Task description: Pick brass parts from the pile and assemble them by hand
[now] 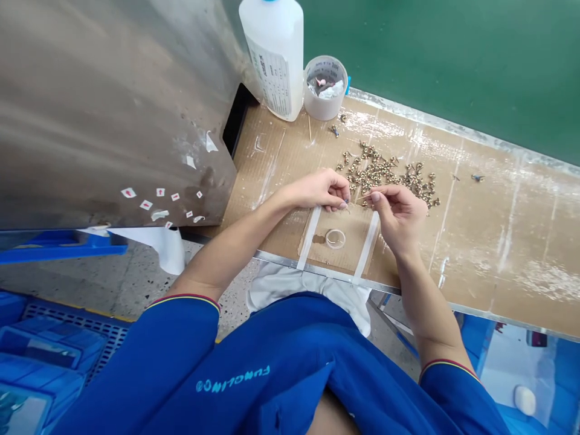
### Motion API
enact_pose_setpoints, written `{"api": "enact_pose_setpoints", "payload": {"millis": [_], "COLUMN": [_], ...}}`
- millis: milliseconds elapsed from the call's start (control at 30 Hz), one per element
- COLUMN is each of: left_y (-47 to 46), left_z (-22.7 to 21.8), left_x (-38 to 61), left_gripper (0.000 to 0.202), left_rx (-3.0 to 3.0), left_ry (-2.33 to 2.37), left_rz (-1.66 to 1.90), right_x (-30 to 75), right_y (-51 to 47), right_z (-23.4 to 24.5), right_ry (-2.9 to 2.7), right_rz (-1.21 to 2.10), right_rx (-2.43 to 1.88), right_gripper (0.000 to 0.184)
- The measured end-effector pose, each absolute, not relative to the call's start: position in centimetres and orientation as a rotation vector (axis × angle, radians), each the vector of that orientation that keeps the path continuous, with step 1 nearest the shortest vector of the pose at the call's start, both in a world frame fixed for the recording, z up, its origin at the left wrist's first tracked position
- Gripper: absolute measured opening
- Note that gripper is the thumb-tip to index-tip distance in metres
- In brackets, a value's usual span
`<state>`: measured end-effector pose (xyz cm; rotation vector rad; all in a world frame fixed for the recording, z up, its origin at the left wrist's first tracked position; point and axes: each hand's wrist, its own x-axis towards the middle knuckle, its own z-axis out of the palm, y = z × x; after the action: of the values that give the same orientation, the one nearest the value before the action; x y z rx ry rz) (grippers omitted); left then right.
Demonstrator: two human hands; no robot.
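My left hand point(327, 190) is closed in a pinch above the cardboard. Between its fingertips is a small metal part with thin wire-like ends, too small to make out fully. My right hand point(399, 216) pinches a thin wooden toothpick point(364, 197), whose tip points left towards that part. Just beyond both hands lies a pile of small brass-coloured parts point(374, 169) with dark leads. Nearer to me, a small round clear dish point(335, 239) stands between two strips of white tape point(309, 238).
Cardboard point(480, 241) covers the bench. A white plastic bottle point(274, 60) and a tape roll core point(323, 107) holding scraps stand at the back. Another toothpick point(310, 128) lies near them. To the left rises a metal panel point(113, 109) with small arrow stickers. Blue bins point(40, 356) are below left.
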<state>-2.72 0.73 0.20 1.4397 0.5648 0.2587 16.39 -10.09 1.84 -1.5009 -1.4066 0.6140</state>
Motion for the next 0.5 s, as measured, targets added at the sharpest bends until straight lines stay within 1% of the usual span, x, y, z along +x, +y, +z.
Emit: {"api": "enact_pose_setpoints", "payload": {"millis": [367, 500], "left_y": [0.72, 0.72], "left_z": [0.38, 0.59], "left_x": [-2.7, -2.78], "left_gripper": [0.014, 0.012], "left_rx": [1.441, 1.439], "left_ry": [0.579, 0.567], "left_rz": [0.257, 0.257], "right_x": [16.01, 16.01], "right_y": [-10.03, -9.99], "right_z": [1.46, 1.16], "right_ry": [-1.534, -1.541], "right_rz": [0.531, 0.507], "right_rx": [-1.5, -1.476], "right_gripper": [0.027, 0.027]}}
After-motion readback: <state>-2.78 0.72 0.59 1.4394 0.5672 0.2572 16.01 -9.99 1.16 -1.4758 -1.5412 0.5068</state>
